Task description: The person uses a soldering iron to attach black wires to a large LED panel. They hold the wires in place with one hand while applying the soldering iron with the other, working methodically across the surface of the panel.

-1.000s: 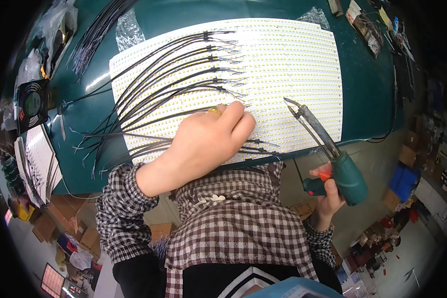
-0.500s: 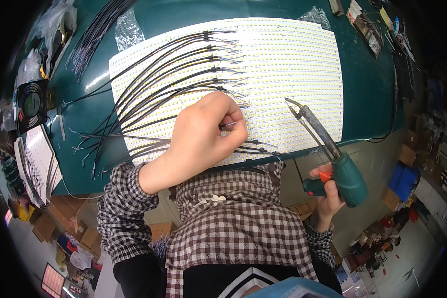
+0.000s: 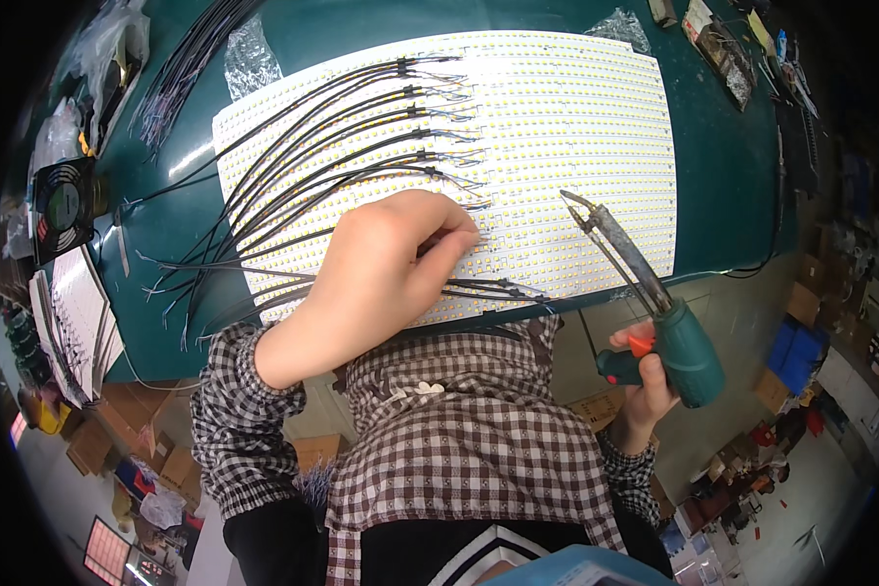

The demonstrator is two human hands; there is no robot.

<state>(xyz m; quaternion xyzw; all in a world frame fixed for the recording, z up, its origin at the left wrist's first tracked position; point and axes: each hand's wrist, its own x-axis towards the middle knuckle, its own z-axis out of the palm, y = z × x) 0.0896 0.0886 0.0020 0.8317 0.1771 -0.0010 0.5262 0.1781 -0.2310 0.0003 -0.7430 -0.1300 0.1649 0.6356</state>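
A white LED panel (image 3: pixel 586 137) with rows of small yellow chips lies on the green table. Several black cables (image 3: pixel 303 125) fan across its left half, their thin wire ends along the panel's middle. My left hand (image 3: pixel 376 269) is closed in a pinch over the lower middle of the panel, on a black cable mostly hidden under the fingers. Lower right, my right hand (image 3: pixel 648 393) is wrapped round the grip of a green soldering gun (image 3: pixel 690 363) with a red trigger. Its metal tip points up and left, over the panel's right half.
The green table (image 3: pixel 723 195) carries a cable bundle (image 3: pixel 190 63) at the far left. A black fan (image 3: pixel 63 210) and a stack of white boards (image 3: pixel 76 317) stand at the left edge. A worn block (image 3: pixel 718 54) lies far right. Cardboard boxes (image 3: pixel 132 420) are on the floor.
My left hand has shifted slightly left and turned, and its pinching fingertips sit a little higher on the panel. My right hand and the soldering gun stay in place.
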